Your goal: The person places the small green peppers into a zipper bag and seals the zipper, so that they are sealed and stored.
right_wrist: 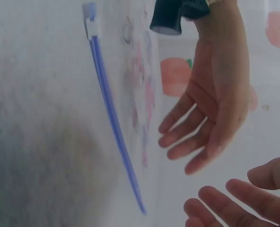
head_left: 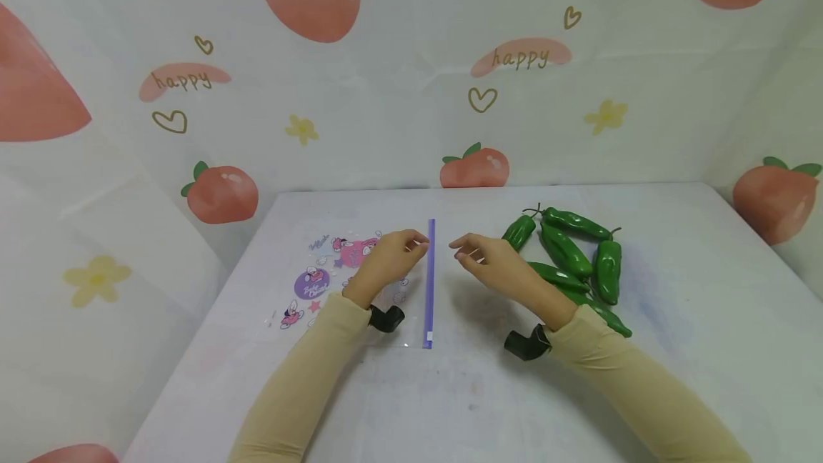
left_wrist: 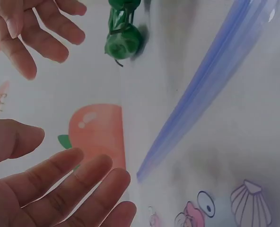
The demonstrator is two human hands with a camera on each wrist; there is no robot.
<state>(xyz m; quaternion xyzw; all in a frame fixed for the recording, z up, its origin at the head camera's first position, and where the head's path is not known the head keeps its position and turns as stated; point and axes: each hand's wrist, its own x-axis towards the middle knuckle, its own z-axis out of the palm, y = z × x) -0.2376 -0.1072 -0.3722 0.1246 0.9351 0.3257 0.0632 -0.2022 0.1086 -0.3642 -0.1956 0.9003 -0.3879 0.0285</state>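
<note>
A clear zip bag [head_left: 414, 320] with pink and purple cartoon prints lies flat on the table, its purple zip strip [head_left: 430, 284] on the right side. A small white slider [right_wrist: 91, 28] sits at one end of that strip. My left hand [head_left: 393, 259] hovers above the bag with fingers loosely bent and nothing in them. Across the strip, my right hand [head_left: 491, 261] is raised over the table, its fingers relaxed and holding nothing. Several green peppers [head_left: 566, 249] lie just beyond and beside the right hand, one partly hidden behind it.
The white table [head_left: 463, 406] meets a fabric backdrop [head_left: 386, 106] printed with peaches, hearts and flowers. A dark wrist camera [head_left: 529, 344] hangs under the right wrist, and another dark camera [head_left: 387, 319] under the left.
</note>
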